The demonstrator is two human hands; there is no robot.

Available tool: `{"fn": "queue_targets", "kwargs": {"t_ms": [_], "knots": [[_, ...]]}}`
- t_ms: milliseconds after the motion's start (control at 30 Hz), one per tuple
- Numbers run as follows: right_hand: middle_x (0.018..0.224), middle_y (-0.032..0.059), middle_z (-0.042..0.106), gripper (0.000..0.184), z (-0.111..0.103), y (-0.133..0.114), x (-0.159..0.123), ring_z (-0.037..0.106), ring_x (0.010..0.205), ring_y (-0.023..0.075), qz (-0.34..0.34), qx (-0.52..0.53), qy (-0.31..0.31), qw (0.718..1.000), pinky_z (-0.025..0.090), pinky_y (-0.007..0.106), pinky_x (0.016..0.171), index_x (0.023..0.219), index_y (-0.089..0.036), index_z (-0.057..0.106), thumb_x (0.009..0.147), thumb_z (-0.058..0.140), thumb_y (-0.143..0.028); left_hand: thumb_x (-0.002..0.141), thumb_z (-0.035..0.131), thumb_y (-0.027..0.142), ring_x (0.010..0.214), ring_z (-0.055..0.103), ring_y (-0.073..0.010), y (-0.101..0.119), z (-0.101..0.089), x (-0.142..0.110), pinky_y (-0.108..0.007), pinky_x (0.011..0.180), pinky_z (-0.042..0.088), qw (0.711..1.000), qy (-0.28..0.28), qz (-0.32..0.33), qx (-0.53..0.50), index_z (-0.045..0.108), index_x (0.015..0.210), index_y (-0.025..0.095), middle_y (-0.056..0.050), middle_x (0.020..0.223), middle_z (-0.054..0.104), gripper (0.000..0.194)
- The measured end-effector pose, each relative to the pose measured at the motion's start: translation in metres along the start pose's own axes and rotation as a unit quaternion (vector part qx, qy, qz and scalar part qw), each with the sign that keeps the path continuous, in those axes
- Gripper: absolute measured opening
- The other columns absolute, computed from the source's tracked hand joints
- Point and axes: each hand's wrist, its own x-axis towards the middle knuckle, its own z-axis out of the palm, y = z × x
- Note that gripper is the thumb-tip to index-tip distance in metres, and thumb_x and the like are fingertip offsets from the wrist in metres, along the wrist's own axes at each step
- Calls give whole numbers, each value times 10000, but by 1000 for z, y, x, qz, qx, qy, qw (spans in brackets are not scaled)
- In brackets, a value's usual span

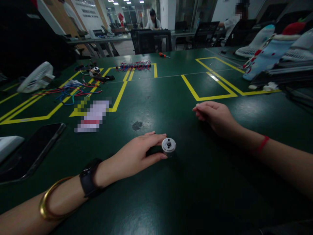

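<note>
A small silver electric motor [168,146] stands upright on the dark green table, its round end face with a short shaft and dark holes turned upward. My left hand [144,148] pinches it between thumb and fingers from the left. Farther right, my right hand [215,114] rests over the table with its fingers curled and the fingertips pressed together, apart from the motor. Whether something small is between those fingertips cannot be made out.
Yellow tape [216,97] marks rectangles on the table [151,202]. Loose coloured wires [73,93], a wire bundle [135,66], a blurred card [94,116], a phone [34,153] and a white fan [36,76] lie leftward. A screwdriver [163,55] lies far back. People sit beyond.
</note>
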Motion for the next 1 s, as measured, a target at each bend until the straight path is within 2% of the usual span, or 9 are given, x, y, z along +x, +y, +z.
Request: {"fn": "queue_targets", "kwargs": {"t_ms": [100, 267, 400, 667, 800, 900, 1000], "knots": [[661, 8, 580, 224, 0, 7, 4, 501, 575, 129, 5, 17, 19, 1000, 391, 276, 523, 756, -206, 683, 818, 645, -417, 914, 594, 302, 1174, 563, -207, -1, 0, 0, -448, 1158, 267, 1000, 1, 1, 2, 418, 1372, 252, -35, 1309, 582, 494], [666, 0, 595, 194, 4, 6, -2, 503, 592, 119, -13, -6, -3, 1000, 385, 271, 551, 756, -212, 699, 826, 649, -386, 914, 596, 298, 1169, 565, -200, 0, 1, 0, -431, 1159, 264, 1000, 1, 3, 5, 417, 1373, 254, -27, 1304, 586, 494], [646, -6, 592, 191, 4, 6, -2, 501, 571, 117, -18, -13, 5, 1000, 381, 276, 538, 728, -226, 697, 833, 635, -372, 907, 611, 292, 1152, 570, -176, -1, 1, 0, -382, 1153, 274, 1000, -1, -3, 7, 411, 1374, 264, 2, 1293, 588, 509], [655, -2, 599, 193, 4, 5, -3, 510, 580, 126, -19, -28, 2, 999, 396, 286, 549, 741, -231, 695, 839, 625, -381, 914, 599, 298, 1152, 567, -186, -1, 1, -1, -389, 1147, 274, 1000, 0, -2, 8, 405, 1377, 271, -5, 1299, 584, 503], [680, 6, 610, 210, 6, 1, -7, 536, 615, 139, -39, -92, -6, 995, 414, 293, 577, 786, -212, 693, 849, 607, -393, 912, 600, 298, 1155, 566, -196, -1, 1, -1, -409, 1143, 279, 1000, 3, 2, 10, 406, 1377, 264, -17, 1302, 584, 505], [695, 11, 616, 218, 14, -6, -14, 551, 642, 148, -83, -191, -37, 977, 417, 297, 595, 799, -186, 688, 856, 603, -379, 910, 602, 293, 1157, 564, -194, -2, 0, 0, -402, 1138, 289, 1000, -1, 1, 11, 417, 1367, 266, -14, 1303, 583, 494], [765, 23, 648, 192, 26, -17, -25, 586, 715, 163, -124, -224, -136, 957, 438, 304, 651, 811, -173, 693, 854, 617, -344, 909, 603, 297, 1153, 564, -195, -2, 1, 0, -404, 1139, 287, 1000, 4, 2, 12, 433, 1345, 264, -15, 1287, 589, 470]]}}
